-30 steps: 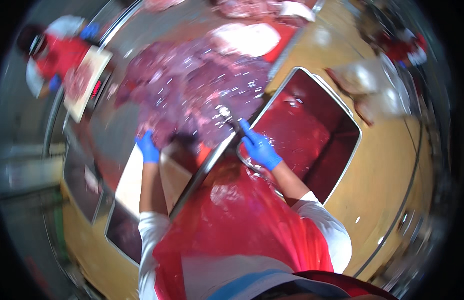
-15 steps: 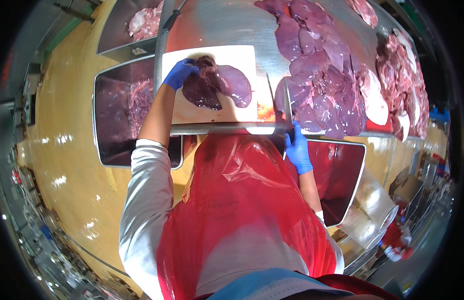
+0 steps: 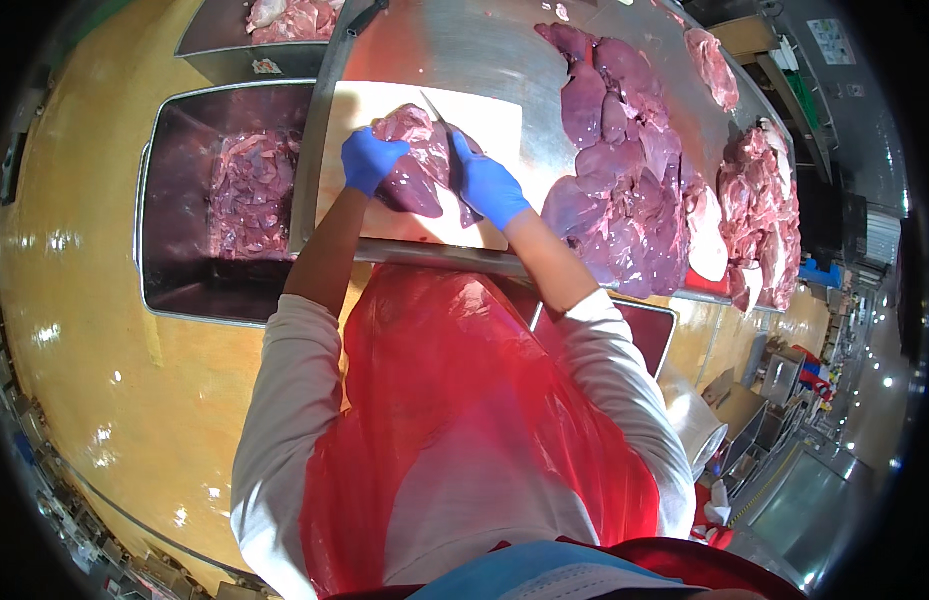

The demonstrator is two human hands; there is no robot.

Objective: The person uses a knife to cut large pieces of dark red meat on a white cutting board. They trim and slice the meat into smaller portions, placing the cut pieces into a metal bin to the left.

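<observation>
A dark reddish-purple liver (image 3: pixel 414 188) lies on the white cutting board (image 3: pixel 496 125) at the near left of the steel table. My left hand (image 3: pixel 374 161), in a blue glove, grips its left upper side, with the fingers partly hidden. In my right hand (image 3: pixel 492 192), also gloved in blue, is a knife (image 3: pixel 432 107). Its blade slants up and left over the right part of the liver. A darker piece of the liver shows beneath the knife hand. Whether the blade touches the meat is hard to tell.
To the right of the board lies a large heap of livers (image 3: pixel 629 175), with pale-and-red meat cuts (image 3: pixel 759 205) beyond. A deep steel bin (image 3: pixel 179 135) with trimmings stands left of the table. Another dark-handled tool (image 3: pixel 367 17) rests on the table's far left edge.
My right hand has moved from the table's near edge up and left over the board, bringing the knife to the liver. My left hand has turned the liver and shifted slightly; the view has shifted too.
</observation>
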